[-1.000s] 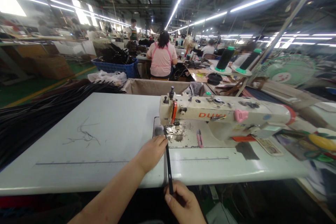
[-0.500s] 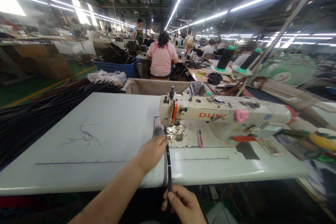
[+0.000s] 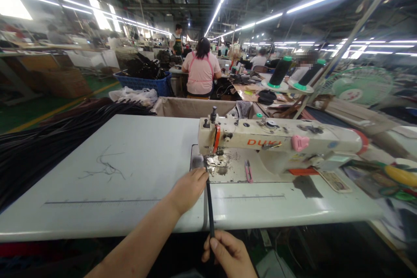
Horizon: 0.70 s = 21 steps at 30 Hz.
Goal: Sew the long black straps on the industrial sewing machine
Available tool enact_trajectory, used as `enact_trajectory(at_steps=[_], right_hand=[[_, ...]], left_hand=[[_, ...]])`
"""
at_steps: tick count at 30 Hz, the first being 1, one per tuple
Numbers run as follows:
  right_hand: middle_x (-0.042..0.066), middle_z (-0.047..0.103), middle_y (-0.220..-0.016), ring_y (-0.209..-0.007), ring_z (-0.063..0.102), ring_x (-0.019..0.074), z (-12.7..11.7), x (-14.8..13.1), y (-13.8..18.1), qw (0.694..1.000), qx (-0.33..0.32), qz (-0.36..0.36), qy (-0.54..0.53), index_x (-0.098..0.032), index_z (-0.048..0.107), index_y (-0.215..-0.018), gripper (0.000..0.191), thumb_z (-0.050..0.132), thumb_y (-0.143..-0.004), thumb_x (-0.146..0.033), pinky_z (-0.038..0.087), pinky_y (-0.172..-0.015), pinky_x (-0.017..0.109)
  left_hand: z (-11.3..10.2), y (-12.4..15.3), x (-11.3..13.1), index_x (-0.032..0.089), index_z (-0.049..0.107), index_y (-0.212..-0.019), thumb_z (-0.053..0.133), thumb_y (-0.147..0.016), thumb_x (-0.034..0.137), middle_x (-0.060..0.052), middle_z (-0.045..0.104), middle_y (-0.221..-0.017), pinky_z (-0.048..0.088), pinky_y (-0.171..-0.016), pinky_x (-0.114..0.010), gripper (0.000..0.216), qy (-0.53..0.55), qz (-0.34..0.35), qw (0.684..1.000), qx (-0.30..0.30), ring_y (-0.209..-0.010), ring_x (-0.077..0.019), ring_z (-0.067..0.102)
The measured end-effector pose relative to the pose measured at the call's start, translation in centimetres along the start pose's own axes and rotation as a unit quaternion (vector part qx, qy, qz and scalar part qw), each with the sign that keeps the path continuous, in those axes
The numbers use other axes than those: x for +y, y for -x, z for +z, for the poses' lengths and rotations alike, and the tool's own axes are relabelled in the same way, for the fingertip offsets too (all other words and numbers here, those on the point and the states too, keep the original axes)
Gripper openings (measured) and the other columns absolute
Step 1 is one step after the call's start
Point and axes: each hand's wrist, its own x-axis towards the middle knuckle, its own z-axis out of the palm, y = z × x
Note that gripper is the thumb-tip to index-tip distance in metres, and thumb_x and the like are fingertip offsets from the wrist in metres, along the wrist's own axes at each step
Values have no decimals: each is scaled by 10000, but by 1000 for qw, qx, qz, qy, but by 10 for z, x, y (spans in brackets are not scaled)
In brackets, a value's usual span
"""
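A narrow black strap runs from the needle area of the cream sewing machine back over the table's front edge. My left hand lies on the table with its fingers curled against the strap just before the presser foot. Below the table edge, my right hand pinches the strap's near end between thumb and fingers.
A big heap of black straps lies on the left of the white table, with loose threads beside it. Pink snips rest on the machine bed. Thread cones, a fan and clutter stand right. People work behind.
My right hand has shifted slightly along the strap's near end below the table edge. My left hand has stayed at the presser foot. A person in the background has walked to the right.
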Motion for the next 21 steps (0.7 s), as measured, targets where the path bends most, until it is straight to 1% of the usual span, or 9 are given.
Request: enact_trajectory(at_steps=[4,9,14,18,21], right_hand=[[54,755,-711,-656,610,171,-1,-1,1,1000,-3,-3,-9,-185,804,-820,531,719,-883,-706,436,-662,267],[58,759,-705,-660,618,175,-1,-1,0,1000,-7,-4,4,-181,800,-804,532,702,-905,-695,427,-660,273],[55,753,-698,-655,611,170,-1,1,0,1000,-12,-6,6,-179,795,-793,549,684,-915,-703,415,-652,271],[54,747,-694,-653,614,171,-1,0,0,1000,-15,-3,5,-176,788,-786,562,679,-913,-713,412,-646,271],[54,747,-695,-656,615,168,-1,-3,1,1000,-16,-1,-1,-174,787,-785,560,680,-916,-708,418,-650,264]], left_hand=[[-1,0,1,179,611,-1160,483,-1021,123,-115,681,-1252,562,-1113,-447,197,-10,0,1000,-3,-1259,-265,650],[-2,-1,2,171,620,-1146,485,-1021,117,-124,686,-1251,558,-1115,-443,192,-2,-2,1000,-4,-1270,-268,648],[-4,-3,3,166,588,-1264,484,-1012,115,-140,653,-1341,533,-1147,-439,277,12,-27,999,13,-1289,-261,639],[-3,-5,3,150,568,-1307,480,-1001,111,-161,642,-1369,506,-1179,-463,321,26,-39,999,16,-1319,-275,623],[-1,-5,2,161,554,-1340,475,-997,111,-159,635,-1394,494,-1194,-478,355,41,-44,998,18,-1353,-274,602]])
